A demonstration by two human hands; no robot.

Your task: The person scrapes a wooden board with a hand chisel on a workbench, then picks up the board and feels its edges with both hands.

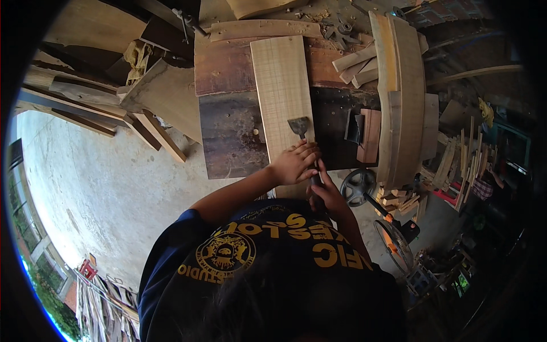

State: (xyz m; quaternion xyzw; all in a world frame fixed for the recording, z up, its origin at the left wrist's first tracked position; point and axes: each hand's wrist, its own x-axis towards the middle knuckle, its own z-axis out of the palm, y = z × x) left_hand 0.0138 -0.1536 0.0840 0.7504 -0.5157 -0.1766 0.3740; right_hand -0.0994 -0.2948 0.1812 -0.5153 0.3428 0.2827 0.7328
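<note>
On the workbench lies a long pale wooden board [279, 74], running away from my body. Resting over its right edge is a scraper [298, 125] with a short flared metal blade that points away from me. My left hand [295, 163] is closed over the neck of the tool, just behind the blade. Lower down, my right hand [329, 192] wraps round the dark handle. Both hands sit at the near end of the board. Whether the blade edge bites into the wood, I cannot tell.
The dark workbench [228, 137] carries offcuts [356, 60] and a wooden block [369, 135] on the right. Long planks [405, 97] stand beyond it. A grey handwheel [358, 187] and a fan [393, 245] are near my right side. Timber [85, 94] is piled left. A person [489, 185] is far right.
</note>
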